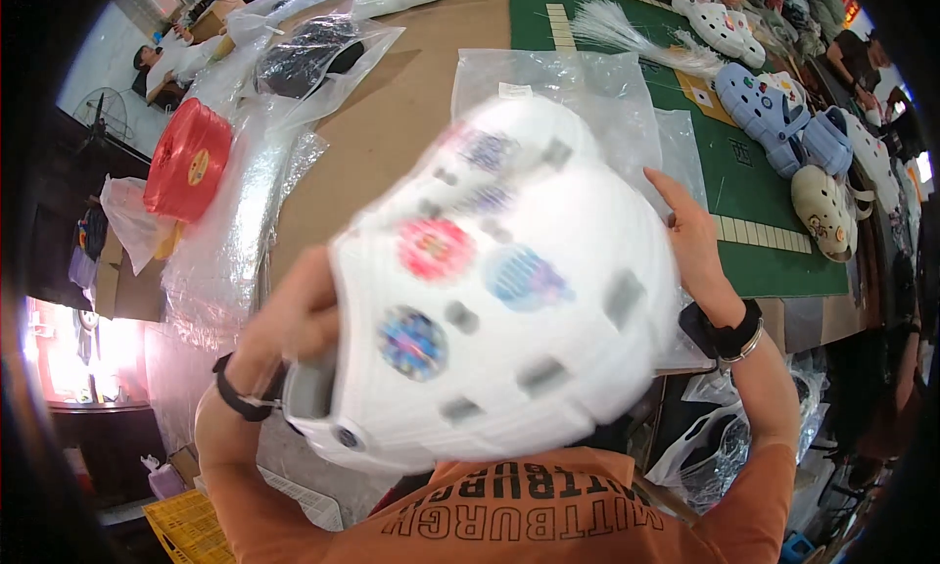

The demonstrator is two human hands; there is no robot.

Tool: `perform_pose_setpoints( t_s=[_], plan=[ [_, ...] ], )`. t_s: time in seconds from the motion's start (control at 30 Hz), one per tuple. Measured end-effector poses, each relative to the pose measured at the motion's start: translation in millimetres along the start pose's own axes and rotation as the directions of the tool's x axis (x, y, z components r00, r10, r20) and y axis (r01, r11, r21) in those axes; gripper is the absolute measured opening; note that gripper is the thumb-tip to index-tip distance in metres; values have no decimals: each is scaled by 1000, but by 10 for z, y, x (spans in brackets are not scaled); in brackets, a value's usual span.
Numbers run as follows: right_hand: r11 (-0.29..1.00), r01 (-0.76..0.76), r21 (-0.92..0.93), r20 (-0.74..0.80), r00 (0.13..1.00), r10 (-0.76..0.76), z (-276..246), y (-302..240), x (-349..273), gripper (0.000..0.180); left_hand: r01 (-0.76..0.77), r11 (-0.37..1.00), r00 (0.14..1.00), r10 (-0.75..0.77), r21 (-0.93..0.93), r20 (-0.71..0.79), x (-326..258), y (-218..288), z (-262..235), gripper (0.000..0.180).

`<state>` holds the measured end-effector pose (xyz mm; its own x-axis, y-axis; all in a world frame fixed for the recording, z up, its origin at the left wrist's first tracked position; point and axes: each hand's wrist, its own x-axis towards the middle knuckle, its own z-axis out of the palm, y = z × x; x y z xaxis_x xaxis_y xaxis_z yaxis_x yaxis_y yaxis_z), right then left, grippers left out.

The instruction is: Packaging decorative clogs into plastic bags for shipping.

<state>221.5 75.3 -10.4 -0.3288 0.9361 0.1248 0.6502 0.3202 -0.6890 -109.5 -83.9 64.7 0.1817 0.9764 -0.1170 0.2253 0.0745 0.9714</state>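
White clogs (587, 329) dotted with round charms fill the air above the brown worktop (421, 84), raised close to the camera and smeared by motion blur. My left hand (304, 314) has its grip curled over the heel end, fingers bent around the edge. My right hand (695, 241) stands at the opposite side, index finger stretched out; the shoe hides the rest, so I cannot tell how far that grip is closed or whether it bears any weight.

As I judge it, good handling here means keeping both clogs snug together, supporting them from each side, and sparing the charms from pressure. Just past the toes, a clear bag (617, 94) lies partly over a green mat (774, 275). Farther right sit blue clogs (759, 114) and a cream clog (822, 211); a red roll (186, 163) stands at left.
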Motion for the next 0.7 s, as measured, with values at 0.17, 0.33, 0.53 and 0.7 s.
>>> perform_pose_setpoints(
  t_s=[0.17,0.33,0.53,0.7],
  plan=[
    [939,343,24,-105,935,-339,119,129,-28,56,-286,945,907,214,158,363,299,-110,509,47],
    [891,436,-124,-19,897,-441,38,155,-122,75,-451,882,815,344,139,466,342,17,659,42],
    [957,265,121,61,960,-274,21,-50,-68,71,-397,905,830,284,151,480,372,-129,591,33],
    [859,-53,509,224,972,-73,-70,55,-307,70,-225,930,929,116,290,351,386,-154,436,39]
  ],
)
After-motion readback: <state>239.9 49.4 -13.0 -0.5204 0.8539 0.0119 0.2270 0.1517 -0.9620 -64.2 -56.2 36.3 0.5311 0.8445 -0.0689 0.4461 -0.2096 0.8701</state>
